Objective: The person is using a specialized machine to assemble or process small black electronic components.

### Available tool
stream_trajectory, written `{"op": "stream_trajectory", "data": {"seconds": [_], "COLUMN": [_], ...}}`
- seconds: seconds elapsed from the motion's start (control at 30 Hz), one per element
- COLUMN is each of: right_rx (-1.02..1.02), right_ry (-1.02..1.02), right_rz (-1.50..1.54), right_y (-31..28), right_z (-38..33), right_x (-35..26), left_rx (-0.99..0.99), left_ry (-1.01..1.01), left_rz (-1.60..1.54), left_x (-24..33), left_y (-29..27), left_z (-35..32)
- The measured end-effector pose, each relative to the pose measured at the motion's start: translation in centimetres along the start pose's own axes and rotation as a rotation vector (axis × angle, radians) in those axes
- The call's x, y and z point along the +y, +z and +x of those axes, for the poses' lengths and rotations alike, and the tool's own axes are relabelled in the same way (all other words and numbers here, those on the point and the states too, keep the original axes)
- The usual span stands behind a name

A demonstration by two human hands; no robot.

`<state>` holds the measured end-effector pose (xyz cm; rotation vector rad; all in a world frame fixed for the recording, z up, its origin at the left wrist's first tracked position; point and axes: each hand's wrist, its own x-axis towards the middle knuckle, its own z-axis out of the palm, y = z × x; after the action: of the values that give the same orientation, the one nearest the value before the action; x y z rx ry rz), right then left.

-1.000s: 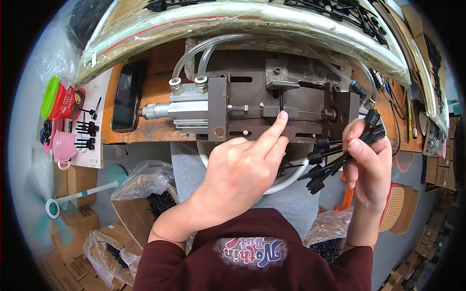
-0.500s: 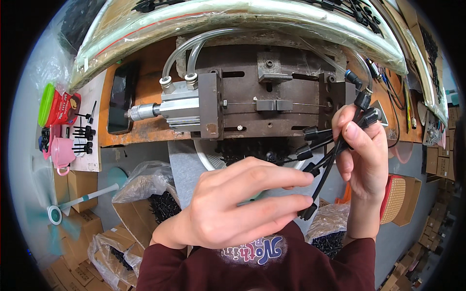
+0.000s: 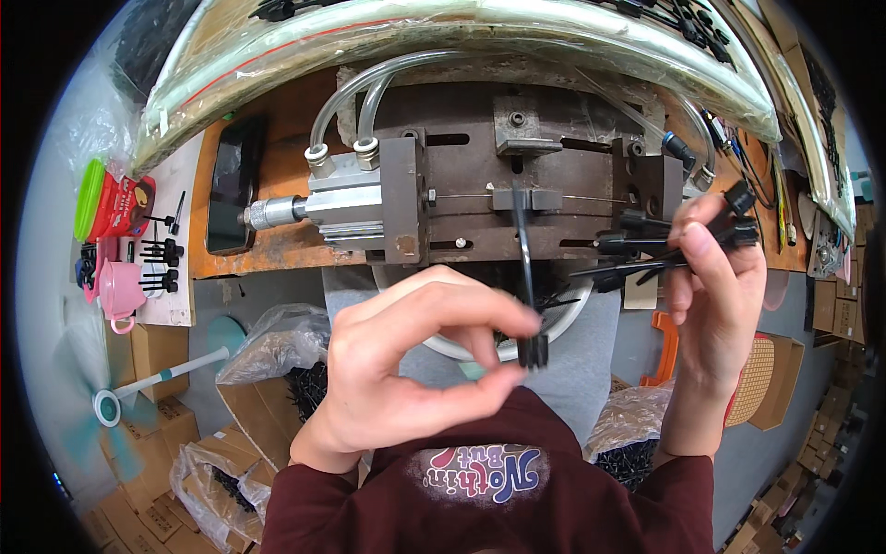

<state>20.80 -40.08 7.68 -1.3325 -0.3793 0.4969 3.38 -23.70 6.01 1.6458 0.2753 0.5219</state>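
Note:
My left hand [image 3: 397, 369] pinches the knobbed end of one thin black plastic rod [image 3: 527, 263] between thumb and fingertips. The rod points away from me, and its far end overlaps a small split metal block [image 3: 544, 199] on the machine; whether they touch I cannot tell. To the right, my right hand [image 3: 712, 295] is closed round a bundle of similar black rods with flared ends [image 3: 628, 244], fanned out to the left. Both hands are in front of the dark metal fixture [image 3: 461, 111], which has a silver air cylinder [image 3: 343, 217] at its left.
A white-rimmed tub [image 3: 591, 319] of black pieces sits below the fixture. On the bench's left lie a phone [image 3: 233, 185], a pink cup [image 3: 120, 291] and a red packet [image 3: 129, 205]. A plastic-wrapped ledge [image 3: 461, 28] spans the back. Cartons [image 3: 258, 406] and a fan [image 3: 107, 408] stand lower left.
My left hand has drawn one rod away from the bundle, swinging it left to point at the fixture. My right hand has shifted slightly right with the other rods.

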Motion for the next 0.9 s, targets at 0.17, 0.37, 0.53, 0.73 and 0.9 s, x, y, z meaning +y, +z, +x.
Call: {"op": "stream_trajectory", "data": {"seconds": [0.17, 0.37, 0.53, 0.73, 0.9], "right_rx": [0.039, 0.019, -0.062, -0.122, -0.169], "right_ry": [-0.023, -0.009, 0.038, 0.2, 0.287], "right_rz": [0.002, 0.03, 0.105, 0.272, 0.335], "right_y": [-0.4, -0.4, -0.7, -0.1, 0.8], "right_z": [-0.4, -0.7, -0.9, -1.0, -1.3], "right_x": [0.2, 0.4, 0.4, 0.7, 1.0], "left_rx": [-0.011, -0.047, -0.102, -0.145, -0.209], "left_ry": [0.252, 0.438, 0.375, 0.254, 0.184], "left_rz": [0.445, 0.833, 0.962, 0.781, 0.205], "left_x": [-2.9, -4.0, -2.9, -2.7, -1.4], "left_y": [1.1, 2.2, 2.2, 1.6, 1.5], "left_z": [0.3, 1.5, 2.2, 2.1, 2.2]}}
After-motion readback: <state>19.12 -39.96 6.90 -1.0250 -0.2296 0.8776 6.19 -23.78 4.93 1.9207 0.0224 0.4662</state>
